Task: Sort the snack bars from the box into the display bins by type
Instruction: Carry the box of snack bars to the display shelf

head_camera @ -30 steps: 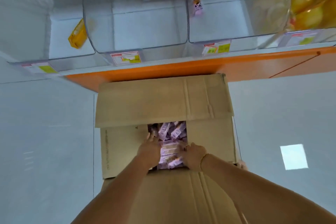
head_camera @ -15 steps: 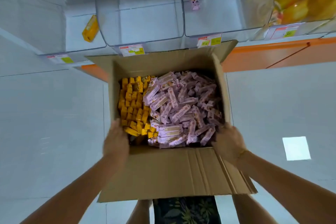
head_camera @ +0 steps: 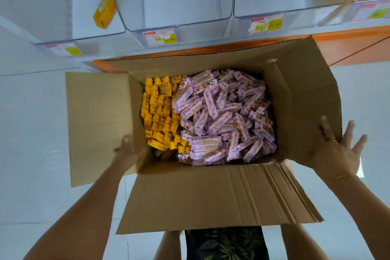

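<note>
Both side flaps (head_camera: pixel 99 126) now spread outward from box (head_camera: pixel 211 196).

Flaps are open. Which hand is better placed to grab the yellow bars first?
Left. The left hand sits at the left wall of the box beside the yellow bars; the right hand is spread on the right flap, beyond the pink bars.

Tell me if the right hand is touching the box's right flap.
Touching. The head view shows the right hand pressed flat against the right flap, fingers straight, no gap between them.
</note>
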Tool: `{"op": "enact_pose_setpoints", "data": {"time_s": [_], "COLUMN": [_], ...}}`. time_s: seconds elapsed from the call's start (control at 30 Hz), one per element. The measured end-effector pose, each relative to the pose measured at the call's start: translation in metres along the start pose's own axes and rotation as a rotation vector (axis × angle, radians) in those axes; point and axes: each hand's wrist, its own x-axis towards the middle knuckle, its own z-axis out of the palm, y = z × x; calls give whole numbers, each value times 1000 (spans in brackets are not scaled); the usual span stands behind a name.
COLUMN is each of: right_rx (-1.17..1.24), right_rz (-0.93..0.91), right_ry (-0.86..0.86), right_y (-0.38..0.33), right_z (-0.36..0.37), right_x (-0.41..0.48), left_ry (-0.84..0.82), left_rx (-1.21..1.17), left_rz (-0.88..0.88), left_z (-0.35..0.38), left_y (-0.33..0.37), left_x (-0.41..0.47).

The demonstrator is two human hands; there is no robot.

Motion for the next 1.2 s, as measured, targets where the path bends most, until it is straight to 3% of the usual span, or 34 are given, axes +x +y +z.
{"op": "enact_pose_setpoints", "data": {"time_s": [0.07, 0.17, 0.3, 0.37, 0.43, 0.5, 0.57, 0.63, 0.83, 0.93, 1.0, 1.07, 1.2], "right_rx": [-8, 167, 1041, 1243, 1260, 1287, 1364, 1410, 1419, 1089, 998, 1159, 1290], "right_rz": [28, 37, -96, -28, -41, -65, -97, -174, -331, -412, -409, -373, -383], "right_ry": [107, 224, 344, 235, 71, -67, -246, -392, -411, -233, -292, -485, -514], "right_y": [9, 15, -4, -9, -12, -12, -11, -2, 40, 25, -1, -27, -29], "right_z": [8, 13, -12, -36, -51, -70, -82, -85, -65, -59, -58, -56, -52], "right_x": [7, 11, -3, 3, 24, 42, 62, 73, 93, 98, 96, 92, 87], "left_ry": [-6, -6, 100, 86, -118, -375, -488, -507, -483, -425, -370, -290, -271], "left_rx": [24, 165, 17, -160, -496, -837, -962, -1073, -1554, -1639, -1701, -1735, -1763], "left_rz": [-14, 48, 157, 243, 142, -77, -183, -207, -253, -245, -233, -211, -164], "left_z": [7, 6, 3, 8, 17, 27, 44, 67, 116, 126, 127, 124, 109], "left_y": [3, -1, 22, 67, 122, 171, 198, 212, 251, 280, 294, 300, 300], "left_x": [8, 16, 1, -22, -40, -55, -64, -70, -51, -52, -53, -54, -75]}}
